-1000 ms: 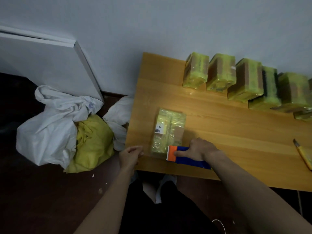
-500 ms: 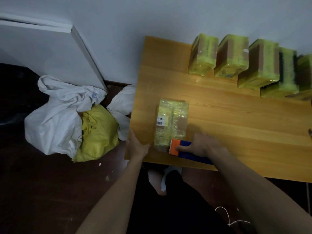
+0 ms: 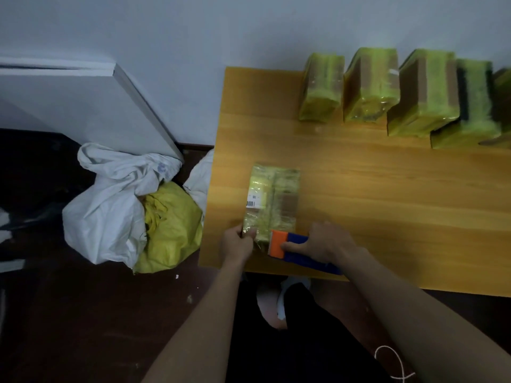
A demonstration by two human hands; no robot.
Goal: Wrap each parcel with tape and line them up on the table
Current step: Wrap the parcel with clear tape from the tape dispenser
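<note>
- One parcel (image 3: 272, 201) under work: lies flat near the left front corner of the wooden table (image 3: 387, 217), wrapped in clear-yellowish tape, a single white barcode label (image 3: 255, 200) on its left half.
- Left hand (image 3: 235, 244): fingers curled round the parcel's near left corner, gripping it.
- Right hand (image 3: 320, 243): wrapped round one tape dispenser (image 3: 297, 248) — blue body, orange head — with the thumb along its side; the orange head touches the parcel's near right end.
- Finished parcels at the back edge, against the wall: four counted in full, first parcel (image 3: 322, 88), second parcel (image 3: 372, 84), third parcel (image 3: 423, 92), fourth parcel (image 3: 470, 105), standing side by side in a row; a fifth parcel (image 3: 502, 106) is cut by the right frame edge.
- Floor, left of the table: one white sack (image 3: 107, 205) with one yellow bag (image 3: 171, 228) just beside it, touching.
- One white panel (image 3: 83, 103) leans on the wall behind the sack.
</note>
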